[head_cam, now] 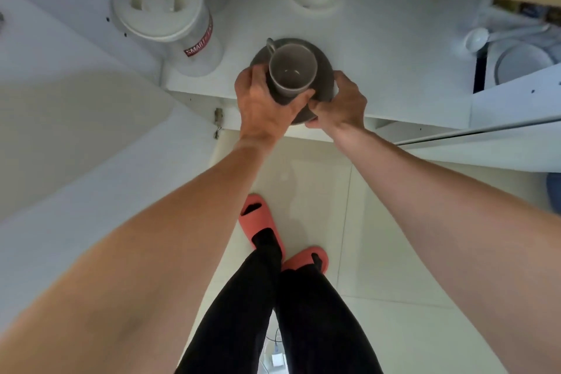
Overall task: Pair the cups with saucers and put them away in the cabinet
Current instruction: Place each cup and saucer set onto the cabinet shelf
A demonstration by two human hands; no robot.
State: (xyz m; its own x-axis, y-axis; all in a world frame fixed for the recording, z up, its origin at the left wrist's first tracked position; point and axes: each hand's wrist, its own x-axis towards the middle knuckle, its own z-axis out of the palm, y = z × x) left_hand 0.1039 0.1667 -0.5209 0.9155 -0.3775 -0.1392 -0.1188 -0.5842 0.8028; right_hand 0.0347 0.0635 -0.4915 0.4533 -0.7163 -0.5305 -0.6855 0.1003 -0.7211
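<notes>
Head view: a grey cup [293, 70] is seen standing on a dark saucer [324, 70] at the front edge of the white cabinet shelf [394, 64]. The cup's side is gripped by the left hand [264, 103]; the saucer's near rim is pinched by the right hand [341, 103]. Behind-left of the saucer, a lidded clear container [164, 9] is seen.

Red label on the clear lidded jar [170, 14] seems to read "SMART", remainder illegible
</notes>
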